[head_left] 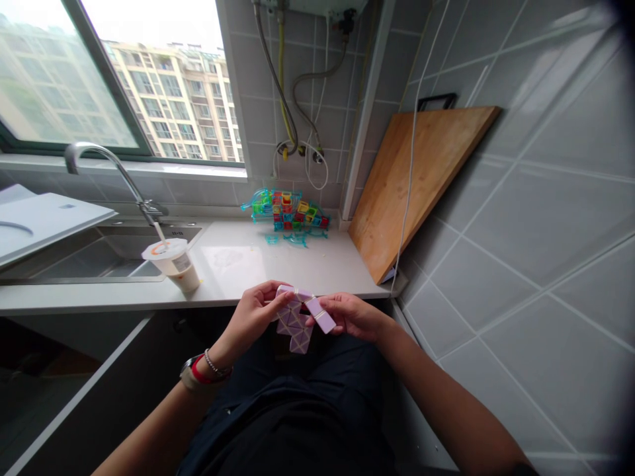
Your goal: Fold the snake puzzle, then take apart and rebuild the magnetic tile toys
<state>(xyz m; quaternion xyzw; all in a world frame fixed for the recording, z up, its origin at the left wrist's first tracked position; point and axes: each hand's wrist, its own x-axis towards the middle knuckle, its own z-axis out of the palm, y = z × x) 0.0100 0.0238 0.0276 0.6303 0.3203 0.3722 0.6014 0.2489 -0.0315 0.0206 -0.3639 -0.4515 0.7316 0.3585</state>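
A purple and white snake-cube puzzle [294, 322] made of triangular wedges is held between both hands, above my lap and in front of the counter edge. My left hand [255, 314] pinches its upper left part, with the thumb on top. My right hand [352, 315] grips the straight segment that slants down to the right, thumb above and fingers beneath. Several wedges hang folded in a zigzag below the hands. Parts of the puzzle are hidden behind my fingers.
On the white counter [238, 254] stand a drink cup [176, 264] with a straw and a pile of colourful translucent plastic pieces [288, 211]. A sink [119, 251] with a tap [114, 162] lies left. A wooden board [421, 178] leans against the tiled wall, behind a hanging white cable [413, 139].
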